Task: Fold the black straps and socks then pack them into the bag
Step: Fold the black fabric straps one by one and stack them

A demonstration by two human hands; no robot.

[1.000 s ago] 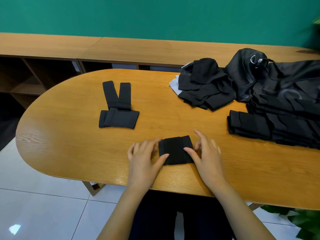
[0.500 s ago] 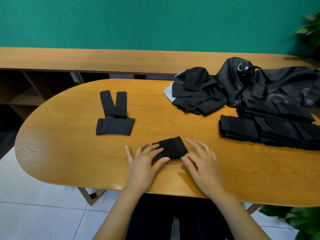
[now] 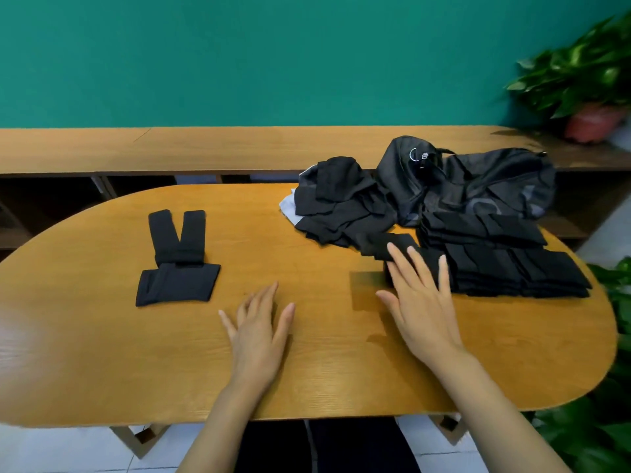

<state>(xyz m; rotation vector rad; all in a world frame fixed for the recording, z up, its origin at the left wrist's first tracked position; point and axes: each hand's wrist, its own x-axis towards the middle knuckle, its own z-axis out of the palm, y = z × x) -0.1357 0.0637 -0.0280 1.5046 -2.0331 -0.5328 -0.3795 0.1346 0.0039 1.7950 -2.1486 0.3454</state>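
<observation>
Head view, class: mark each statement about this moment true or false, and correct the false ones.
1. The left hand is open over the table, holding nothing. True.
2. The bag lies at the table's left end. False: it lies at the far right, behind the folded stack.
3. The right hand has straight fingers reaching over the folded stack's left end. True.
4. The potted plant stands on the table. False: it stands on the wooden shelf by the wall.
5. The black straps lie left of both hands, untouched. True.
</observation>
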